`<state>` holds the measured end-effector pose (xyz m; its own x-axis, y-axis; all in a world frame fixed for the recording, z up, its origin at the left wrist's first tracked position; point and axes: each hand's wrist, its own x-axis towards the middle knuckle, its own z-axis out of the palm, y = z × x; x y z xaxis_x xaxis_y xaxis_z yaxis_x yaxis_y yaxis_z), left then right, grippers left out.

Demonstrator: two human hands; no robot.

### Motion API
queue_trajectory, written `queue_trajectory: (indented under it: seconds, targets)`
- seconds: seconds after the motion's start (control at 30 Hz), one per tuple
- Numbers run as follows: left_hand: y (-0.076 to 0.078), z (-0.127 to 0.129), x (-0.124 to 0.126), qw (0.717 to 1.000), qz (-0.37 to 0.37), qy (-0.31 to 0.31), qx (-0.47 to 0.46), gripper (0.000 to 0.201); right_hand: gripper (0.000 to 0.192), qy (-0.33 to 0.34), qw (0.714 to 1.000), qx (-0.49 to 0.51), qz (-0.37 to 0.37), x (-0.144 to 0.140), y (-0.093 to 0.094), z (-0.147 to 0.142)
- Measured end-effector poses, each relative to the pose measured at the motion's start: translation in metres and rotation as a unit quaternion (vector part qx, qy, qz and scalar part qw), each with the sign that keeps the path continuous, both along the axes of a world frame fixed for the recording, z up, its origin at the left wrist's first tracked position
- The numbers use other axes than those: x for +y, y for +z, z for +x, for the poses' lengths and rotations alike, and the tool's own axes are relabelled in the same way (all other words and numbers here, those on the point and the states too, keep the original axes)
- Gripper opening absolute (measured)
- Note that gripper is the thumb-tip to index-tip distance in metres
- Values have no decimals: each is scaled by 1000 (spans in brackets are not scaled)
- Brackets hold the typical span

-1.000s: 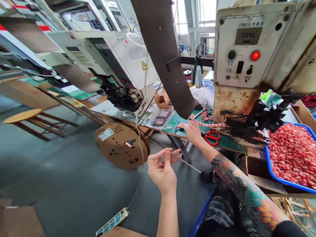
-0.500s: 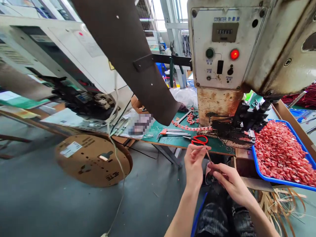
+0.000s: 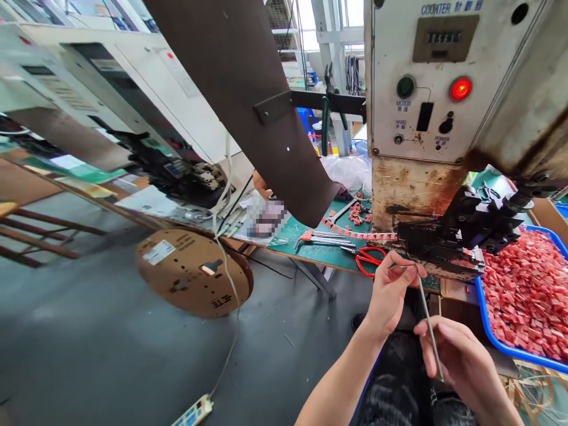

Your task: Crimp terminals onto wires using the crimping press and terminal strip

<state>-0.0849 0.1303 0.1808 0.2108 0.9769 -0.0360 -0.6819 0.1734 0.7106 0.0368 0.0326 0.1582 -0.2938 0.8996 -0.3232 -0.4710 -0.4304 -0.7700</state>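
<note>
Metal rod (image 3: 428,316) pinched, both hands' fingers (image 3: 410,273)

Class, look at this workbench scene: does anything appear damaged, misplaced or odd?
Yes. The cream machine housing is heavily rusted below its control panel. A brown cardboard reel lies on the grey floor, and a white power strip trails there too.

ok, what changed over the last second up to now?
A second ago the right hand reached to the green mat while the left hand alone held the thin wire. The right hand came back; now both pinch the wire near the machine. Red scissors and blue tray unmoved.
</note>
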Motion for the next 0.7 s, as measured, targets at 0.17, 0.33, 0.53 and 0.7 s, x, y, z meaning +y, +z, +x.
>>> queue_trajectory:
  seconds: [0.17,0.33,0.53,0.7]
  targets:
    - [-12,-3,12,997,33,-40,65,41,42,-7,999,-46,13,2,13,1]
    - [-30,-9,20,985,35,66,153,38,35,-78,993,-62,71,35,24,-10]
    - [-38,-8,32,987,36,40,151,47,29,-141,981,-55,121,68,31,-23]
    - [-41,5,51,995,-39,-55,69,57,31,-137,980,-54,131,70,32,-28]
